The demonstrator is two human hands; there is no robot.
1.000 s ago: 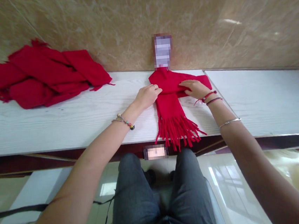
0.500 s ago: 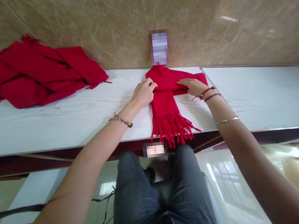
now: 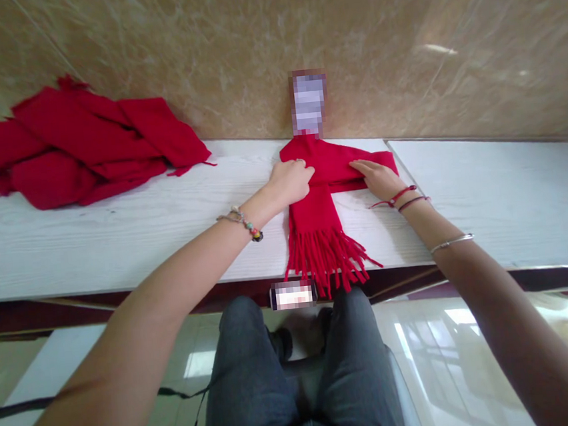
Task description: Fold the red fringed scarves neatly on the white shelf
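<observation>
A red fringed scarf (image 3: pixel 318 226) lies folded on the white table (image 3: pixel 115 236), its tassels hanging over the near edge. My left hand (image 3: pixel 291 180) rests on the scarf's left side where the folds cross, fingers curled and pinching the cloth. My right hand (image 3: pixel 378 176) lies flat on the folded part to the right, fingers stretched out and pressing it down. Bracelets circle both wrists.
A heap of red scarves (image 3: pixel 77 149) sits at the table's far left against the marble wall (image 3: pixel 398 41). A second white tabletop (image 3: pixel 503 192) adjoins on the right. My knees (image 3: pixel 303 365) are under the table's edge; a black cable (image 3: pixel 81 396) crosses the shiny floor.
My left hand has slid slightly right onto the scarf's crossing. The hanging end has drawn a little further up the table. My right hand stays pressing the fold.
</observation>
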